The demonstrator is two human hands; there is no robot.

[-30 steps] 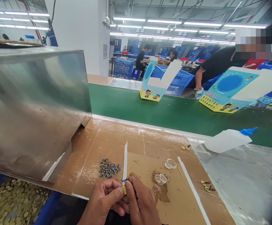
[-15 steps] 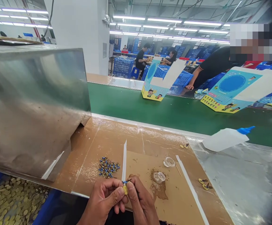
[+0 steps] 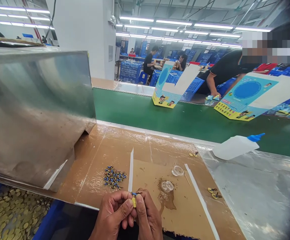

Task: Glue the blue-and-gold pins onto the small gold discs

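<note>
Between the fingertips of both hands is a small yellow disc (image 3: 134, 202) with a little blue and dark figure (image 3: 135, 193) at its top edge. My left hand (image 3: 116, 213) pinches it from the left, thumb against the disc. From the right, my right hand (image 3: 146, 211) closes thumb and forefinger on the same piece. Just beyond my left hand lies a pile of small blue, black and yellow pieces (image 3: 114, 177) on the brown cardboard. To the right of my hands stands a clear round dish (image 3: 167, 186) in a wet brown stain.
A second clear dish (image 3: 177, 171) and a thin stick (image 3: 187, 178) lie close by. Discs with dark pieces (image 3: 213, 192) sit at right, near a white bottle (image 3: 236, 146). A blue bin of yellow discs (image 3: 12, 213) is lower left. Printed boxes (image 3: 163, 85) stand on the green belt (image 3: 125, 106).
My hands keep their pinch on the yellow disc with barely any shift. Across the belt, a co-worker's hand has moved right to the small blue packets. The view has shifted slightly.
</note>
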